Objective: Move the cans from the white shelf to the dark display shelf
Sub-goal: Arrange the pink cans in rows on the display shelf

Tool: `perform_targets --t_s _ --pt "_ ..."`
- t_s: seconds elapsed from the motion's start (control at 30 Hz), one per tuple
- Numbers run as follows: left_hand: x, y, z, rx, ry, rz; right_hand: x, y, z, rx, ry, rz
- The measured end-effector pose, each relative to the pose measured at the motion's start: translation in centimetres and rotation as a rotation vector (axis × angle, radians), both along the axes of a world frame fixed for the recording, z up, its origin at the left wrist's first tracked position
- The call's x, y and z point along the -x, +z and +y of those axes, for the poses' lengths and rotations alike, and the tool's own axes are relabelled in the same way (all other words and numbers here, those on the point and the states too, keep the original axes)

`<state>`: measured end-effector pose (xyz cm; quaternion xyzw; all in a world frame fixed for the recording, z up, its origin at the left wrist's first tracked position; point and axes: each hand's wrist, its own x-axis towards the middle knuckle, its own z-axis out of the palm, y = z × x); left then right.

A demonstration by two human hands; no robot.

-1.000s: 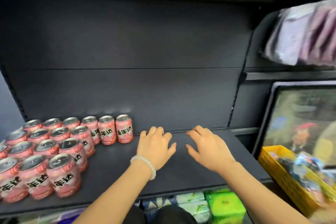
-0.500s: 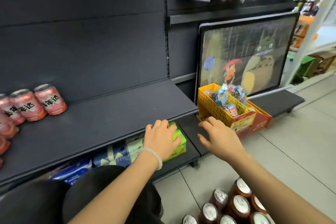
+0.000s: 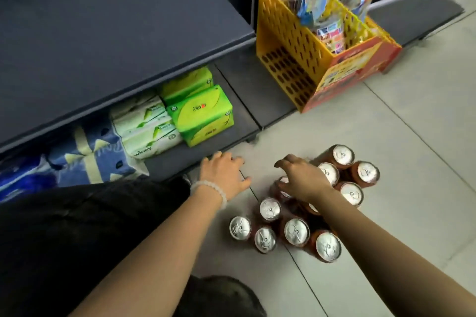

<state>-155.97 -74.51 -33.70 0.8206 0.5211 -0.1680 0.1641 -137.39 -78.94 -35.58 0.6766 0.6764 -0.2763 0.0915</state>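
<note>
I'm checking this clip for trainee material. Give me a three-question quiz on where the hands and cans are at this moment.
1. True or false: the brown cans stand on the dark display shelf.
2. Which hand is over the cluster of cans? A. left hand B. right hand C. neither
3. Fill in: beside the shelf stands a ______ basket holding packets.

Key
1. False; they stand upright on the tiled floor.
2. B; the right hand reaches down over the cans, fingers spread, no can yet clearly gripped. The left hand hovers open beside them, holding nothing.
3. Yellow.
</note>
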Motion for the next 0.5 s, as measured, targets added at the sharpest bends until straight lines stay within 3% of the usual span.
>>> perform_targets --t_s 0.27,0.5 --pt "-3.0 -7.5 -2.8 0.238 -0.095 -0.013 -1.4 -5.2 1.5 0.168 0.092 -0.027" --pt "-4.2 -9.8 -3.7 0.299 -0.067 -0.070 -2.3 -6.7 2.5 0.262 0.165 -0.061"
